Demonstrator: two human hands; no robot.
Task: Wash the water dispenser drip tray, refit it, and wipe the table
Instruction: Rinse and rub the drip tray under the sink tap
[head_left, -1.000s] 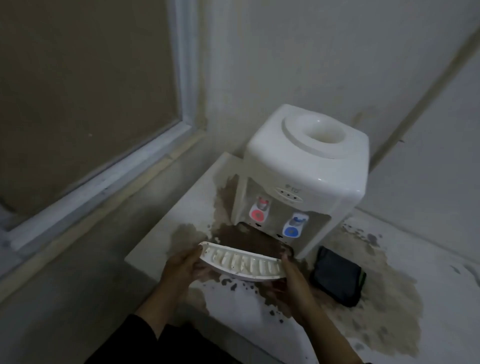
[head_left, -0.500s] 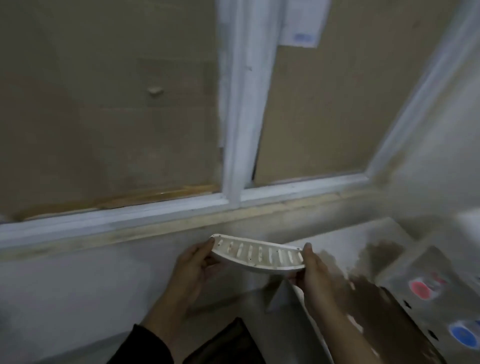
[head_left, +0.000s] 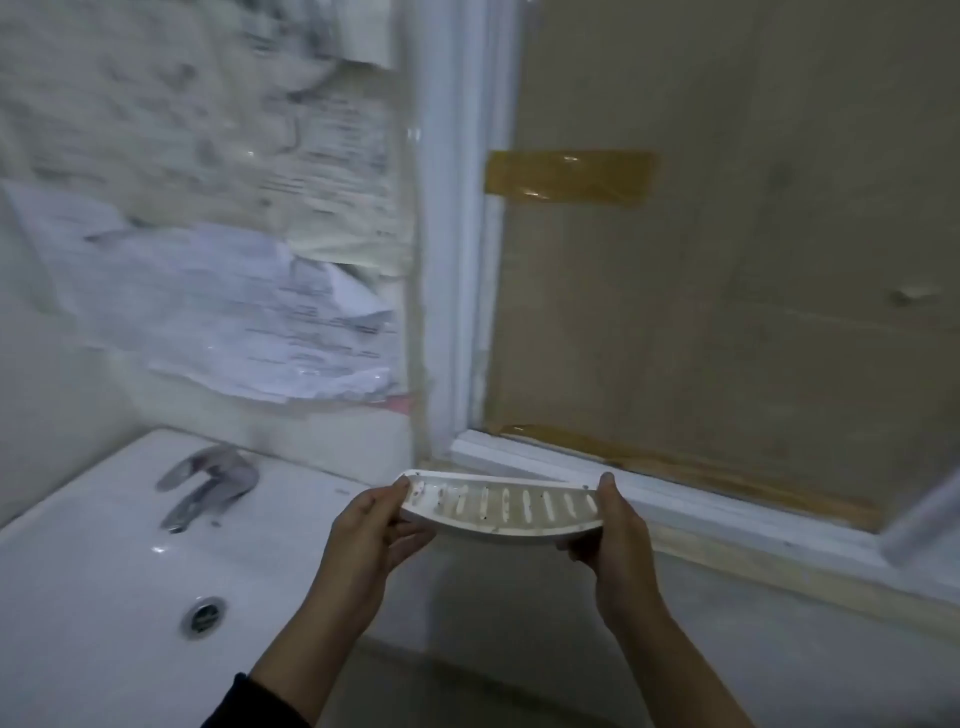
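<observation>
A white curved drip tray (head_left: 501, 506) with several slots and dark specks is held level in the air at centre frame. My left hand (head_left: 371, 530) grips its left end, thumb on top and fingers underneath. My right hand (head_left: 615, 540) grips its right end the same way. The tray hangs just right of a white sink (head_left: 104, 561). The water dispenser and the table are out of view.
The sink has a chrome tap (head_left: 200, 486) at its back and a round drain (head_left: 203, 614). Crumpled papers (head_left: 249, 322) hang on the wall above it. A white window frame (head_left: 457, 234) and sill (head_left: 727, 514) with brown tape run to the right.
The view has swung left from the dispenser table to the sink. Both hands have carried the drip tray along, keeping the same hold on its ends.
</observation>
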